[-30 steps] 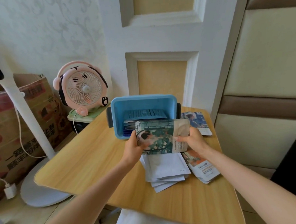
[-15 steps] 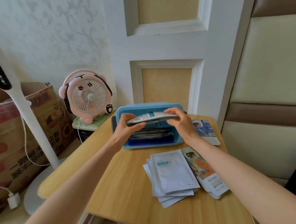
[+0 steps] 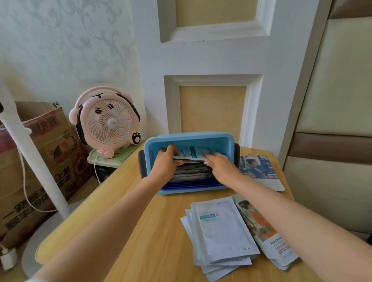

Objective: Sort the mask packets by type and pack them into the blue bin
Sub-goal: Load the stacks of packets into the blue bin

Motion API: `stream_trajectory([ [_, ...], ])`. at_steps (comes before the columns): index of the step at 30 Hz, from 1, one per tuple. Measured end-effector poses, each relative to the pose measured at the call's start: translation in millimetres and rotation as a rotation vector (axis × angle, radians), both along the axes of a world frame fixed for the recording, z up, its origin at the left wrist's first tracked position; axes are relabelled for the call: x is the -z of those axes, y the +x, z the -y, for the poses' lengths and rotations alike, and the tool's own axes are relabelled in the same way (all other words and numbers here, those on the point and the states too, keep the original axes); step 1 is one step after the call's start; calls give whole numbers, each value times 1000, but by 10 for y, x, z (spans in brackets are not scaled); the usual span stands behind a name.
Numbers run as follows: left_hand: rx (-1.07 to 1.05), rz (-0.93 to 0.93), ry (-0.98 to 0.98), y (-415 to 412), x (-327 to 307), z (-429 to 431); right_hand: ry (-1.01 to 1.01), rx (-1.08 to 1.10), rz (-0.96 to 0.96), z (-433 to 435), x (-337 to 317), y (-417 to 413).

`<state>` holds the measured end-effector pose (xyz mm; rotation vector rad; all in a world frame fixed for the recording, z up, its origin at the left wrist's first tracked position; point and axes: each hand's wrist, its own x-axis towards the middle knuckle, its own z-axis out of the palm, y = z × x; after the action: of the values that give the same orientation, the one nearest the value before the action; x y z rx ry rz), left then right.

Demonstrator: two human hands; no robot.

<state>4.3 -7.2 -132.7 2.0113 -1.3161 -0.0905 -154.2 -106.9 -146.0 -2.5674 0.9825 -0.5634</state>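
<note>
The blue bin (image 3: 224,139) stands at the far side of the wooden table (image 3: 143,241), with packets standing in rows inside it. Both my hands are down in the bin. My left hand (image 3: 165,164) and my right hand (image 3: 222,167) grip the two ends of a stack of mask packets (image 3: 192,153), whose top face is white and teal. On the table in front of the bin lies a pile of white packets (image 3: 221,230). Beside it on the right lies a pile of packets with an orange picture (image 3: 267,231). A bluish picture packet (image 3: 258,169) lies right of the bin.
A pink desk fan (image 3: 107,121) stands on a low green stand left of the bin. A white floor-fan pole (image 3: 28,146) and a cardboard box (image 3: 12,169) are at the left. A white panelled wall is right behind the bin.
My hands carried the picture packets from above the white pile up over the bin, tipped them flat, and have lowered them into the bin.
</note>
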Motion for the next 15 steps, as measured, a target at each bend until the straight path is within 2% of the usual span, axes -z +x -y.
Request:
stream_trajectory([
  [3,-13,25,79,-4,33,-27,-78,-3,-98,-31,-14,-27],
  [5,-43,106,156,-18,19,-77,-175,28,-155,-93,-52,-83],
  [7,-68,287,122,-121,11,-160,-378,66,-70,-177,-92,-220],
  [9,10,401,-43,-351,45,-261,-503,106,86,-231,-87,-449],
  [11,205,359,-97,-638,101,-346,-419,237,79,-185,-46,-736],
  [13,477,303,61,-929,210,-373,-187,355,-119,-59,46,-1003],
  [15,688,332,283,-1179,364,-365,115,420,-284,45,142,-1227],
])
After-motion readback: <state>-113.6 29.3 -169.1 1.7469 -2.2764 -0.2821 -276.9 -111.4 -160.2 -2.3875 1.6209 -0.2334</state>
